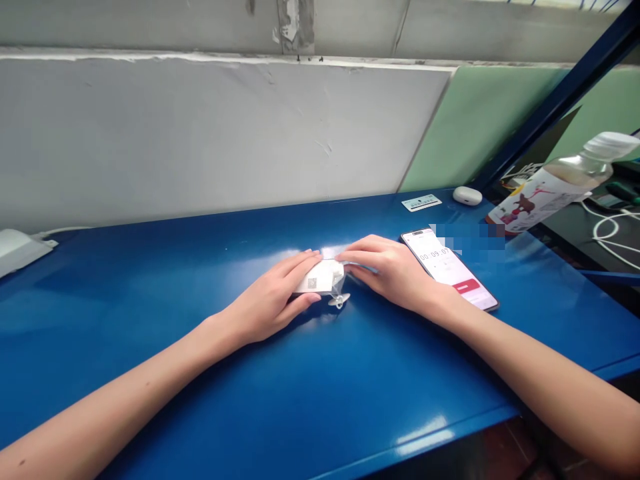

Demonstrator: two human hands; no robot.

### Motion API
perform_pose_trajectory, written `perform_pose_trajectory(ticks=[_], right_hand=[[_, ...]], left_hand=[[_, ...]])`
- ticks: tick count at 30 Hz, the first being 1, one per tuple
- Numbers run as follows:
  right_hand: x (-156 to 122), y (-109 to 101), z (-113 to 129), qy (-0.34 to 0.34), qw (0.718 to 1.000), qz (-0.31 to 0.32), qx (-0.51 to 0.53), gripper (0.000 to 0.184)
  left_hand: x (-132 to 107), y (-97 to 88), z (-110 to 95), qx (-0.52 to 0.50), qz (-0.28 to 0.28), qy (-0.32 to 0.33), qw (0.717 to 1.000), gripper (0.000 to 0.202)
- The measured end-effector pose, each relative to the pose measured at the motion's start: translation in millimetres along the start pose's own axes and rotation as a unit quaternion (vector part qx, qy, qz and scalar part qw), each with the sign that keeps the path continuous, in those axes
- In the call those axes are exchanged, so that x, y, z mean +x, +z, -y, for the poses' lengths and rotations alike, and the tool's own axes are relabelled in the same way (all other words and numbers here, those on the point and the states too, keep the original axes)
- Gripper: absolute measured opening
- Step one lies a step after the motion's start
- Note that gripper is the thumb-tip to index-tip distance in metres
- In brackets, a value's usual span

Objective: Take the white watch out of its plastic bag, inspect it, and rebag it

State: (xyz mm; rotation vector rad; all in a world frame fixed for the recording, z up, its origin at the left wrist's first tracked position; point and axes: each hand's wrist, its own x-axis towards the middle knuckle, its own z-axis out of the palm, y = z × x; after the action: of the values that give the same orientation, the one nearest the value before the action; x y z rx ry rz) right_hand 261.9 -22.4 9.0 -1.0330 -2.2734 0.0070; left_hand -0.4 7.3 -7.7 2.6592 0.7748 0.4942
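Both hands meet at the white packet [320,277] on the blue table [300,400]. My left hand [273,300] clamps it, fingers together on top, thumb beneath. Long axis runs nine-to-three; my right hand [395,270], fingers pressed together, touches the three o'clock end. Whether it's pinching, I can't tell.

Glossy blue surface [320,400] with a few small things on it.
A white packet [320,277] lies near the middle. Just right of it is a phone [450,267], screen up. A small card [421,202] and a white earbud case [467,195] sit near the back right corner.
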Motion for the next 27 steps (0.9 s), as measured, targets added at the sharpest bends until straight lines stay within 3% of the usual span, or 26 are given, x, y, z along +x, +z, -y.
perform_pose_trajectory(ticks=[4,9,12,17,20,24,27], right_hand=[[3.4,-13.3,-0.5,0.010,0.998,-0.054,0.011,0.017],[6.3,-20.5,3.1,0.090,0.981,-0.147,0.087,0.010],[7.7,-20.9,4.2,0.150,0.960,-0.173,0.161,0.008],[10.1,-19.3,7.5,0.256,0.920,-0.117,0.274,0.015],[10.7,-15.6,9.4,0.309,0.897,-0.077,0.307,0.019],[9.7,-8.5,7.4,0.337,0.883,-0.039,0.325,0.020],[8.6,-4.0,4.8,0.349,0.864,-0.009,0.362,0.017]], left_hand=[[2.5,-0.7,-3.8,-0.007,-0.028,-0.037,0.999,0.050],[6.2,1.2,-6.5,-0.009,-0.065,-0.036,0.997,0.050],[6.5,3.5,-6.1,0.008,-0.078,-0.048,0.996,0.055],[4.2,4.4,-5.5,0.016,-0.085,-0.070,0.994,0.078],[2.2,1.5,-7.6,0.012,-0.085,-0.046,0.995,0.091],[0.3,-2.9,-9.9,0.026,-0.053,0.025,0.998,0.097],[0.4,-3.5,-9.5,0.036,-0.044,0.023,0.998,0.097]])
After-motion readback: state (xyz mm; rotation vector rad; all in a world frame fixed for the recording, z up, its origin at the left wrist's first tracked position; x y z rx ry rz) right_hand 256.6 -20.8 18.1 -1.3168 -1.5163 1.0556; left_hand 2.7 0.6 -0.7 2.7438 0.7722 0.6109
